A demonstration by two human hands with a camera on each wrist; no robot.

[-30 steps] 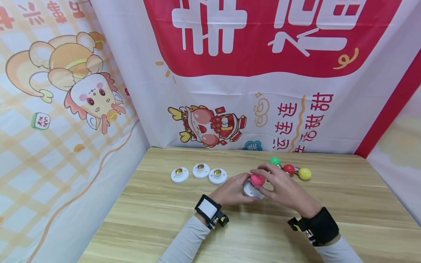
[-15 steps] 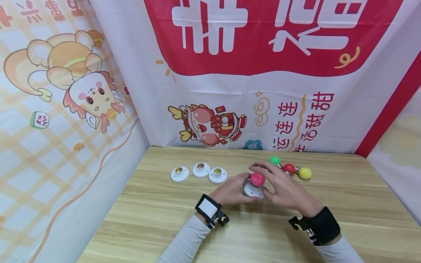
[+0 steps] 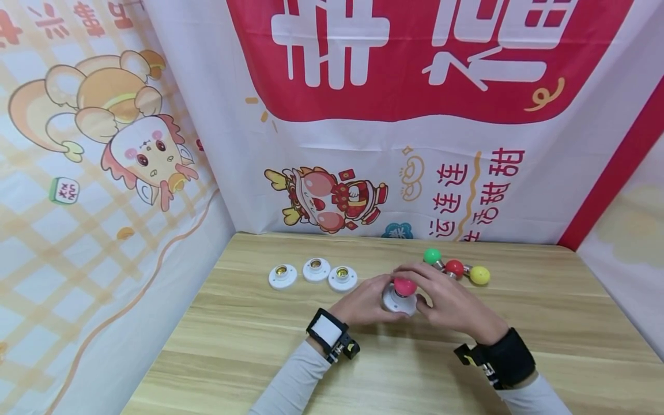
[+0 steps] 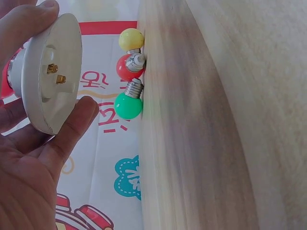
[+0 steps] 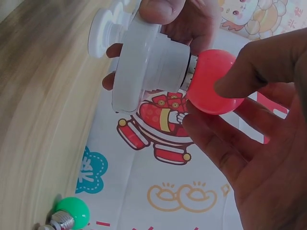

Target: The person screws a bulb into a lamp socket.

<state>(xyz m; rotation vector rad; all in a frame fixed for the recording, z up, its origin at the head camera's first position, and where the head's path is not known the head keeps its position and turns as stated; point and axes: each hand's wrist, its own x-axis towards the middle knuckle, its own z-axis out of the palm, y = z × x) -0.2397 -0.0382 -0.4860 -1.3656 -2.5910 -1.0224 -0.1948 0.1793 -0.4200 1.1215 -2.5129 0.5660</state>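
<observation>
Fingers of the right hand (image 3: pixel 450 300), spread looser a moment ago, now curl around the round pinkish-red bulb (image 3: pixel 404 287) in the disc-based white plastic socket (image 3: pixel 396 305) the left hand (image 3: pixel 365 302) grips; bare thread (image 5: pixel 192 63) shows, likely part-seated.

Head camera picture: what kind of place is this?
Perhaps a small booth for hands-on work: cartoon-printed cloth hangs behind a wood-grain table, where white sockets and colored bulbs are set out.

Our L grip (image 3: pixel 363 301) & R grip (image 3: pixel 450 297) face each other, fingers (image 5: pixel 211 139) & thumbs (image 4: pixel 43 13) curved in; L forearm (image 3: pixel 297 372) & R forearm (image 3: pixel 536 397) angle fwd, converging.
</observation>
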